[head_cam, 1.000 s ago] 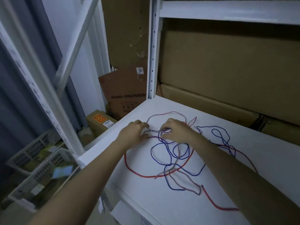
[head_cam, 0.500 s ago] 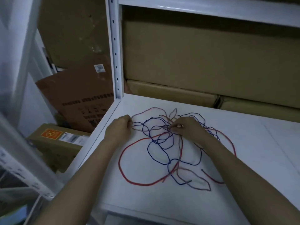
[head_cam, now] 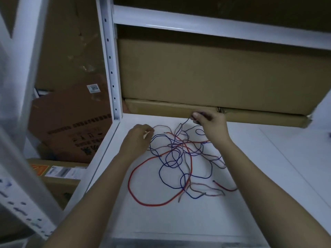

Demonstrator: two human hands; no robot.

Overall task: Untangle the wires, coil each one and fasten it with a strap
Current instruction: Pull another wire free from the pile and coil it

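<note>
A tangle of thin wires lies on the white shelf [head_cam: 268, 167]: a red wire [head_cam: 133, 176] in a wide loop, a blue wire [head_cam: 162, 169] in several loops, and a pale pinkish wire [head_cam: 206, 185]. My left hand [head_cam: 138, 138] pinches the pinkish wire's end at the tangle's left edge. My right hand [head_cam: 209, 122] is raised at the far side and pinches a dark wire strand that runs down into the tangle. No strap is in view.
Long cardboard boxes [head_cam: 206, 74] fill the back of the shelf right behind my right hand. A white upright post [head_cam: 110, 68] stands at the shelf's far left corner. More cardboard boxes [head_cam: 71, 126] sit lower down to the left.
My right hand has lifted away from the tangle's middle toward the back boxes, drawing a strand up with it. My left hand stays at the left edge. The camera has shifted.
</note>
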